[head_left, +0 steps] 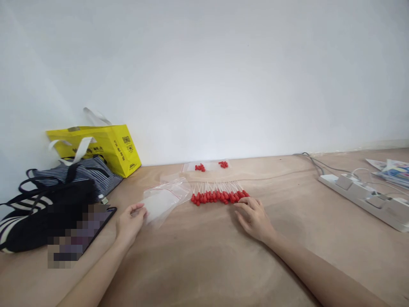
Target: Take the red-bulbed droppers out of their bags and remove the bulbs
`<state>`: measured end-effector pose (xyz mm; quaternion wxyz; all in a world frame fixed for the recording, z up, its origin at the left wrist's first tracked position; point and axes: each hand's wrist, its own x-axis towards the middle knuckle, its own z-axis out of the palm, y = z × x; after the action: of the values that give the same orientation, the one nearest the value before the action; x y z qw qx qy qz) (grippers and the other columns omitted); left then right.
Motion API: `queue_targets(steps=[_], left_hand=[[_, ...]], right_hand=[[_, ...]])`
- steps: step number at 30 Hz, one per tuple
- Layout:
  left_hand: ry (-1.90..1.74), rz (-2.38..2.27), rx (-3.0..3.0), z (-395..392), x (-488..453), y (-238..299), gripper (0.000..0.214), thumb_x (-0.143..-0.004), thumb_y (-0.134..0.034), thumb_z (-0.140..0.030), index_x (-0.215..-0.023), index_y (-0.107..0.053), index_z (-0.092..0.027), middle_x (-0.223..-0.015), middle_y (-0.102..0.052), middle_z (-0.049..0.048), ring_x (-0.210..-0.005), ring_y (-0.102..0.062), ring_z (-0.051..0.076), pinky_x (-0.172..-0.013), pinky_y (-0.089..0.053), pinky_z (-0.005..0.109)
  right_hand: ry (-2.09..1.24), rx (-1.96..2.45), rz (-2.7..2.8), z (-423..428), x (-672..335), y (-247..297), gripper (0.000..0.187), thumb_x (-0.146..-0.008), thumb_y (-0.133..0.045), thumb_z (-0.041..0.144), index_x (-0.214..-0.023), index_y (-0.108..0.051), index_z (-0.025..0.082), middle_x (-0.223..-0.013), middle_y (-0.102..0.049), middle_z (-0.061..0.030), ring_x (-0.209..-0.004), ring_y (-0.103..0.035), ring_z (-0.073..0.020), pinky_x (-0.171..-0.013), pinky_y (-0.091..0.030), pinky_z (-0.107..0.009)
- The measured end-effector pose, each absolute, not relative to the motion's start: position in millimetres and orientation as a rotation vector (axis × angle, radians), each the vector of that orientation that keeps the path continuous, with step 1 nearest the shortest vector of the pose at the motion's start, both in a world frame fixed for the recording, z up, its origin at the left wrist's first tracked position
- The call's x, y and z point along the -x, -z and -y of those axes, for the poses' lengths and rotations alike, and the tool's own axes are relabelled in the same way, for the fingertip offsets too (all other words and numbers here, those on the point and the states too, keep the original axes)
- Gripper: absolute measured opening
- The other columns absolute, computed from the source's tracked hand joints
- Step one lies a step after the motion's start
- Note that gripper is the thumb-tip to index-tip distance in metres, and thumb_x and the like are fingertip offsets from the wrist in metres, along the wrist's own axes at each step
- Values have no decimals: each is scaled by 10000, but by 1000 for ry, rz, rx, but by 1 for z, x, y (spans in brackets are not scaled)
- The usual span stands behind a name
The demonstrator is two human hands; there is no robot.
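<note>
A row of clear droppers with red bulbs [219,194] lies on the wooden table [198,264]. My right hand [254,218] rests palm down by the row's right end, fingers spread, fingertips touching the nearest red bulbs. My left hand [129,221] lies at the near edge of a pile of clear zip bags with red seals [164,198], thumb and fingers pinching the lowest bag's corner. Farther back, a filled clear bag [209,166] holds droppers with red bulbs.
At the left stand a yellow bag [105,147], a striped bag [79,172], a black bag [41,221] and a dark tablet [96,226]. A white power strip [367,198] with plugs and cables lies at the right, printed packets [393,170] behind it. A white wall [204,76] bounds the table.
</note>
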<state>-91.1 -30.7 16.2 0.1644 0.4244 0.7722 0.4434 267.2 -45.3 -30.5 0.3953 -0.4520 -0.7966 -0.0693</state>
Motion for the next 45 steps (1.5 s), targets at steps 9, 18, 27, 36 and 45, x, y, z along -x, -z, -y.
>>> queue_targets(steps=[9, 18, 27, 36, 45], left_hand=[[-327, -1846, -2587, 16, 86, -8, 414, -822, -308, -366, -1160, -492, -212, -1354, -342, 71, -1271, -231, 223, -1027, -164, 431], [2, -2187, -2212, -18, 69, 7, 569, -837, -244, -487, -1340, -227, -222, -1413, -178, 77, -1276, -163, 334, -968, -163, 573], [-354, -1477, -2714, 49, 22, -1, 504, -845, -338, -449, -1292, -344, -218, -1371, -314, 63, -1267, -248, 232, -1019, -256, 433], [-120, -1232, -2661, 65, 1, -2, 519, -843, -328, -497, -1315, -260, -293, -1402, -220, 61, -1280, -202, 247, -1026, -161, 514], [-414, -1288, -2571, 56, -4, 9, 435, -825, -419, -400, -1211, -463, -204, -1304, -417, 75, -1222, -344, 222, -1025, -248, 453]], right_hand=[[157, 1110, 2072, 46, -262, 33, 214, -780, -436, 178, -956, -556, 195, -933, -546, -80, -868, -510, -187, -762, -363, -350], [159, 1019, 2101, 43, -261, 34, 188, -778, -432, 148, -898, -573, 178, -891, -554, -80, -804, -496, -173, -713, -385, -335], [-179, 806, 2458, 52, -259, 22, 423, -783, -503, 406, -1153, -507, 202, -1120, -552, -79, -1006, -491, -199, -847, -391, -350], [-291, 890, 2568, 52, -260, 26, 563, -774, -479, 501, -1258, -409, 222, -1296, -416, -98, -1185, -368, -234, -952, -316, -411], [86, 1052, 2201, 40, -262, 36, 176, -804, -473, 255, -853, -637, 218, -766, -606, -34, -754, -519, -160, -717, -374, -308]])
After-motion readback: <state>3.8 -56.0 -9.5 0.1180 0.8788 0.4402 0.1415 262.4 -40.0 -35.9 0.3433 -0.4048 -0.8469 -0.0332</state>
